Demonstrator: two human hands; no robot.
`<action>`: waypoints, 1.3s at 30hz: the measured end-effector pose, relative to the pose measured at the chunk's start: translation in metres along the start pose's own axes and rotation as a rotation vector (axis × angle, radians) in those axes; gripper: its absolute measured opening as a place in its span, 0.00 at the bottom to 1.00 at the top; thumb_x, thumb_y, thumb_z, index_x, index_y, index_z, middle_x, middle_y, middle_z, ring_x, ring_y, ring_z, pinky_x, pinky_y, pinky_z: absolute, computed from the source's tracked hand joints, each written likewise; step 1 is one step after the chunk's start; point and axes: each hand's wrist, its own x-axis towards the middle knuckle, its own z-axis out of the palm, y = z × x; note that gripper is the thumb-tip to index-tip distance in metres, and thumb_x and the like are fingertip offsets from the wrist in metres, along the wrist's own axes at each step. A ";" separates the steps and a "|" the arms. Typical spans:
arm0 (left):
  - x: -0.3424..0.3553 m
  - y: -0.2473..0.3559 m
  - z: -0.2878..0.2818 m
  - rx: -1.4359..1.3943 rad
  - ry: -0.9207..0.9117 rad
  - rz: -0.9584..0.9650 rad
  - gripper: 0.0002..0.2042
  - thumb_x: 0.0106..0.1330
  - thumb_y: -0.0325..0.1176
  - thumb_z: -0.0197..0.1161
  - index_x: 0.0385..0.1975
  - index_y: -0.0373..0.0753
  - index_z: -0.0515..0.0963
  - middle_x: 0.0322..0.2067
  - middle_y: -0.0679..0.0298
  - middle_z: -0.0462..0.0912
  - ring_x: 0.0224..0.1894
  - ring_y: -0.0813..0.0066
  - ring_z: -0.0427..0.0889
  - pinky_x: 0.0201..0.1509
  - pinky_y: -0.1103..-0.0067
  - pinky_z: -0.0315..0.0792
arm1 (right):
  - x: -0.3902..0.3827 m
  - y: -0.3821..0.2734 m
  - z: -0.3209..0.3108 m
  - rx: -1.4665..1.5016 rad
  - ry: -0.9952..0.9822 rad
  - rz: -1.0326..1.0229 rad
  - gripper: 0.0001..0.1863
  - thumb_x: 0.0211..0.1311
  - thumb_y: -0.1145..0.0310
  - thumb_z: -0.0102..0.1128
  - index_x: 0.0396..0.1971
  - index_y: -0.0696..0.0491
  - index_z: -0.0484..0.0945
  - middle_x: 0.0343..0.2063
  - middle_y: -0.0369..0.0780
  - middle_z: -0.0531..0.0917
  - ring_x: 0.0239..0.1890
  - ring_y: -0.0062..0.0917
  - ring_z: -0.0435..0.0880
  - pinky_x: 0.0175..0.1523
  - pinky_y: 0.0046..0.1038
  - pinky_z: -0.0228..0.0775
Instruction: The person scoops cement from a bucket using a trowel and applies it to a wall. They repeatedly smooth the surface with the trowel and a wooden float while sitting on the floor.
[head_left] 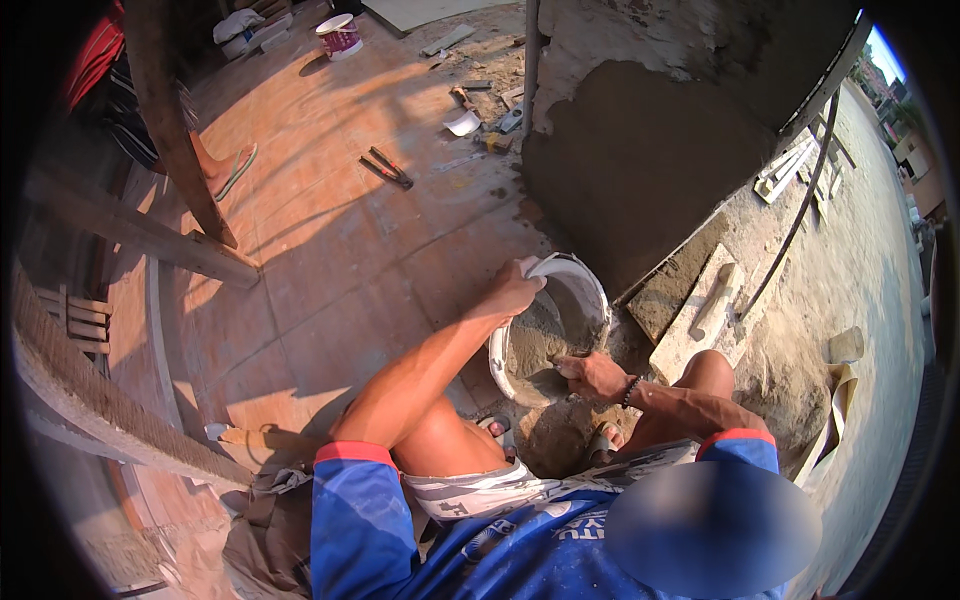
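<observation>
Grey wet mortar filled the lower part of a white bucket, which stood tilted on the ground between the person's bent knees, just beside the foot of a freshly plastered wall. The left hand was closed firmly over the near rim of the bucket and seemed to hold it tipped. The right hand, with a dark beaded wristband, was down inside the bucket and rested on the mortar. Its fingers were curled, but I could not tell whether they held a small tool or only the mortar itself.

To my judgement, the step in hand was taking mortar out of the bucket. A next move would call for the left hand to keep the rim steady while the right one lifted its load clear of the wall of the bucket without spilling.

As for packages, a small round tub, white above and dark red below, stood well apart on the tiled floor at the top of the picture. Near it lay some white bags. Any label on them was too small to tell, and no sign was visible. A wooden float lay on a board on the right of the bucket.
</observation>
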 end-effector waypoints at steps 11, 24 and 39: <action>-0.015 -0.012 -0.078 -0.369 0.128 -0.141 0.22 0.65 0.27 0.61 0.60 0.30 0.70 0.52 0.56 0.79 0.54 0.71 0.74 0.57 0.77 0.67 | -0.001 0.002 -0.010 0.254 0.257 -0.052 0.27 0.51 0.69 0.60 0.54 0.57 0.73 0.35 0.51 0.82 0.34 0.43 0.83 0.40 0.36 0.75; -0.017 -0.058 -0.132 -0.532 0.796 0.009 0.18 0.65 0.25 0.58 0.55 0.28 0.72 0.46 0.56 0.80 0.47 0.72 0.76 0.52 0.77 0.69 | 0.122 0.006 -0.078 0.499 0.661 0.128 0.22 0.52 0.74 0.57 0.49 0.61 0.75 0.27 0.39 0.79 0.28 0.19 0.74 0.34 0.25 0.71; -0.031 -0.027 -0.126 -0.307 0.677 -0.044 0.19 0.67 0.26 0.56 0.58 0.29 0.69 0.46 0.56 0.80 0.47 0.71 0.76 0.52 0.76 0.70 | 0.197 0.060 -0.156 1.185 0.597 0.351 0.09 0.64 0.72 0.54 0.43 0.55 0.71 0.23 0.39 0.77 0.19 0.24 0.77 0.21 0.26 0.74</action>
